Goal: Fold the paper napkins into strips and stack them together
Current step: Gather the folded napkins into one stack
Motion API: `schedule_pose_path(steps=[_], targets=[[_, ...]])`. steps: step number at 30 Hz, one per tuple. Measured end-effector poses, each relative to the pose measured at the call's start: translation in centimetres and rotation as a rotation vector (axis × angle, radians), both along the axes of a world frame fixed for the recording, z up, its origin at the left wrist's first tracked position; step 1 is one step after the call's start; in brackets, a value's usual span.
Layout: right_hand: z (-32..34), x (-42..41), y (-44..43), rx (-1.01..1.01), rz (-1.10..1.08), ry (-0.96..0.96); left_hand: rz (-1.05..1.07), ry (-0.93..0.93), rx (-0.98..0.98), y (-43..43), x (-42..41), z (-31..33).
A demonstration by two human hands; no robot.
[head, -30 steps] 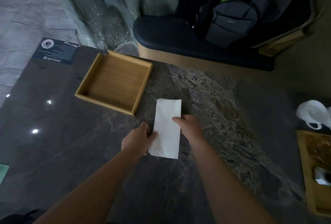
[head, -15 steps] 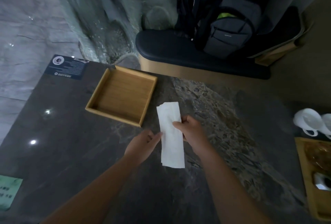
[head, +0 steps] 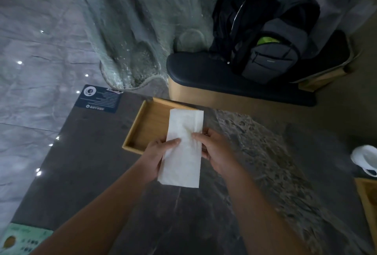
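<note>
Your left hand [head: 157,159] and right hand [head: 214,152] each pinch a long edge of the napkin [head: 183,148], both grips closed on it. It hangs lifted above the tabletop [head: 91,169], already a strip, its far end overlapping the tray [head: 151,122]. Keep edges flush and tension even; lower it flat, probably into the tray.

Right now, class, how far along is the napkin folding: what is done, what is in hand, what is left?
Done: one napkin is already folded into a long strip. In hand: the left hand and right hand both grip that strip, its far end over the wooden tray. Left: the tray's visible part shows no napkins, so no stack has started; no other napkins are in view.
</note>
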State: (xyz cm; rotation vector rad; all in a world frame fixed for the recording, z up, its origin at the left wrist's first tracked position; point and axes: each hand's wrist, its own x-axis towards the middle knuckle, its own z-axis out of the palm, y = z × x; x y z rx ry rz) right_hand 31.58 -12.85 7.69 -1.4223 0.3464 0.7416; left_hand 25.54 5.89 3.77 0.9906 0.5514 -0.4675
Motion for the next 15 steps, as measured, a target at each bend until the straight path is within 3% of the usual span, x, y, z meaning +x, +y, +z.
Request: schedule_pose_path(steps=[9,15], targets=[[-6.0,3.5,4.3,-0.2,-0.04,0.005,-0.095,0.012,0.399,4.6,5.7,-1.4],[-9.4,5.9,4.8,-0.552,0.056,-0.111,-0.199,0.034,0.569,5.3,8.9,-4.2]])
